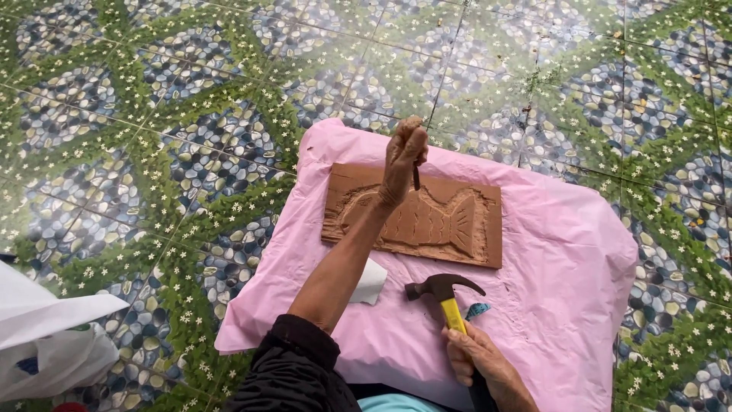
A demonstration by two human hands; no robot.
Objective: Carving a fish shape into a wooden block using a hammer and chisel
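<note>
A brown wooden board (457,229) carved with a fish lies on a pink plastic sheet (564,259). My left hand (402,156) is raised over the board's upper left part and grips a thin dark chisel (416,177) that points down at the carving. My right hand (476,358) is near the bottom of the view, closed around the handle of a claw hammer (444,290) with a yellow neck and dark head. The hammer head hovers just below the board's lower edge.
The sheet is spread on a tiled floor (191,114) with a green leaf and pebble pattern. A white scrap (371,282) lies by my left forearm. A small blue object (478,310) sits beside the hammer. White plastic bags (46,336) are at the lower left.
</note>
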